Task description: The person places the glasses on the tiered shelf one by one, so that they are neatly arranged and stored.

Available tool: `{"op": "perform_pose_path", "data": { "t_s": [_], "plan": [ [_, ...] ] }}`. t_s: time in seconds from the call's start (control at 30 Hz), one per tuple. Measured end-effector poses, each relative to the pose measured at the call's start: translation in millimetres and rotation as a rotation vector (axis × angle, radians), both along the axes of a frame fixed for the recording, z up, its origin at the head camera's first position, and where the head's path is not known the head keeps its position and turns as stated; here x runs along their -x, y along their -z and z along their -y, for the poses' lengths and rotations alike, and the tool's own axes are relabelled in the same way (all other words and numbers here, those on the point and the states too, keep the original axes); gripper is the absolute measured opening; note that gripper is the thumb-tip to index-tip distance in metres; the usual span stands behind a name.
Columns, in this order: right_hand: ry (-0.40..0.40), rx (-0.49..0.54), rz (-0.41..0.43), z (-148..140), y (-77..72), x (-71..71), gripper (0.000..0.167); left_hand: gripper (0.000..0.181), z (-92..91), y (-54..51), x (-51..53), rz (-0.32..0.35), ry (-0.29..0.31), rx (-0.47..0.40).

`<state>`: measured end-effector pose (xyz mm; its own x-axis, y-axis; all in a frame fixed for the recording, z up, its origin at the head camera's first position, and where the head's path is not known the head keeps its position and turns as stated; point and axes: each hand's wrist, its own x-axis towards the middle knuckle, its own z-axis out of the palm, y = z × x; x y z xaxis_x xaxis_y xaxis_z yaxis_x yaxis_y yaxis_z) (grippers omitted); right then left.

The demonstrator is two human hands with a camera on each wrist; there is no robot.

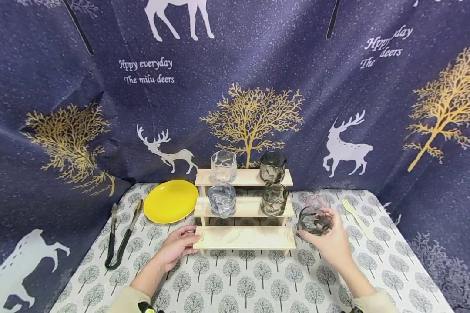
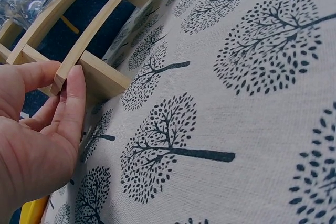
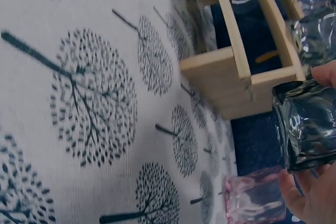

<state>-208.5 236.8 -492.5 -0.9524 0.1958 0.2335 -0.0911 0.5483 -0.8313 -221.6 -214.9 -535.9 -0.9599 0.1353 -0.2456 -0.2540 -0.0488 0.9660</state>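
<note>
A three-step wooden rack (image 1: 244, 238) stands mid-table. My left hand (image 1: 179, 244) pinches the left end of its lowest step; in the left wrist view the thumb and fingers (image 2: 77, 93) close on the board's end. My right hand (image 1: 334, 241) grips a dark grey glass (image 1: 314, 221) just right of the rack, apart from it. Behind that glass a pink glass (image 1: 318, 201) stands on the cloth, partly hidden. On the top step are a clear glass (image 1: 223, 166) and a dark glass (image 1: 273, 167). The middle step bears a bluish glass (image 1: 222, 200) and another dark glass (image 1: 274, 199).
To the left lie a yellow plate (image 1: 171, 201) and black-handled tongs (image 1: 121, 243). A pale yellow fork (image 1: 357, 218) lies at the right. The table has a tree-print cloth (image 1: 246, 282), and a dark blue deer-print curtain (image 1: 235, 56) hangs behind it.
</note>
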Motion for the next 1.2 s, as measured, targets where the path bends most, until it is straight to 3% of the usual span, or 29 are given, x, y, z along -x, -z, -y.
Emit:
{"op": "perform_pose_path", "data": {
  "t_s": [0.17,0.33,0.57,0.8,1.2],
  "plan": [
    [-0.041,0.024,0.018,11,-6.9,-7.5,0.099,0.057,0.8,0.5,-0.5,-0.002,-0.001,0.006],
    [-0.089,0.039,-0.015,22,-8.2,-11.2,0.099,0.058,0.9,2.4,0.7,-0.004,0.001,0.005],
    [-0.163,0.027,-0.076,39,-5.3,-16.4,0.094,0.057,0.7,3.5,0.5,-0.003,-0.003,0.001],
    [-0.211,0.057,-0.047,60,-1.3,-21.4,0.093,0.058,0.4,3.2,-0.8,-0.011,-0.003,0.004],
    [-0.335,0.122,-0.08,115,5.0,-20.1,0.092,0.057,-0.3,3.3,-1.4,-0.011,-0.012,0.007]
  ]
}}
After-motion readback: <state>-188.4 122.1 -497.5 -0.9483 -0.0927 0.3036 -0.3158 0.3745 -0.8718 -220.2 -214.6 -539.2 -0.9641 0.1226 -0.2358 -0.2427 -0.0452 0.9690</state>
